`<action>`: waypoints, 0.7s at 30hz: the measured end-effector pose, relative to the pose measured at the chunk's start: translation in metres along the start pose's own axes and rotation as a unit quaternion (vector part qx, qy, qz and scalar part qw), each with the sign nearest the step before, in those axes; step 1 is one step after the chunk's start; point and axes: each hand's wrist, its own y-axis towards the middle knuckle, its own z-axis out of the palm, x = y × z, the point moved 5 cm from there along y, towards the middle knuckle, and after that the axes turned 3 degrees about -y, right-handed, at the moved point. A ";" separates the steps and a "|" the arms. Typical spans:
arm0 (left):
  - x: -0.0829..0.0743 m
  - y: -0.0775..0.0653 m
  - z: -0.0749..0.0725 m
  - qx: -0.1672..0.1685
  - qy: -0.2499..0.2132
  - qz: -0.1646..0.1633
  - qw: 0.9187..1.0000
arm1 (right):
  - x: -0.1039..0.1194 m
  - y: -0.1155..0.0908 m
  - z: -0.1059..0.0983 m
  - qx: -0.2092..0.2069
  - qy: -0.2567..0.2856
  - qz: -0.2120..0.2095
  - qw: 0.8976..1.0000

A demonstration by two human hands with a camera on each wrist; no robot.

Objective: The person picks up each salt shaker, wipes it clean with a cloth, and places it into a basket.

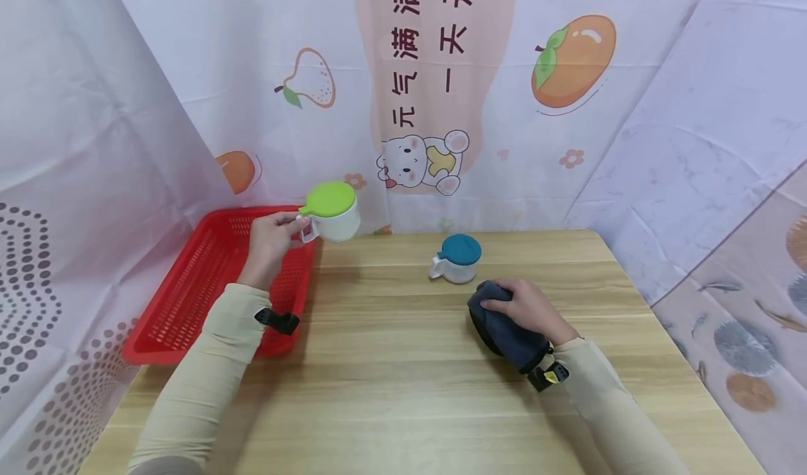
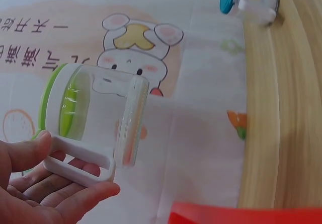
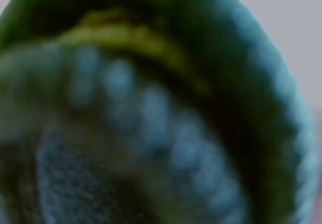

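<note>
My left hand pinches the white handle of a clear seasoning jar with a green lid, held up beside the red basket's far right corner. In the left wrist view the jar is tipped on its side, thumb at the top of the handle and fingers below it. My right hand grips a dark blue cloth item with black edging, low over the table. Its stitched edge fills the right wrist view, blurred. A second seasoning jar, blue-lidded, stands just beyond the right hand.
The red plastic basket with slotted walls stands at the left of the wooden table. A white printed curtain hangs along the back edge and both sides.
</note>
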 end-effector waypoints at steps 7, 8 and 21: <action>0.003 0.009 -0.017 -0.021 0.006 -0.006 1.000 | 0.001 0.000 -0.001 -0.002 -0.002 0.000 1.000; 0.003 0.010 -0.019 -0.025 0.004 -0.004 1.000 | 0.000 0.000 -0.001 -0.003 -0.003 -0.002 1.000; 0.007 0.022 -0.045 -0.054 -0.042 0.000 0.998 | -0.002 -0.001 -0.004 -0.004 0.000 0.000 1.000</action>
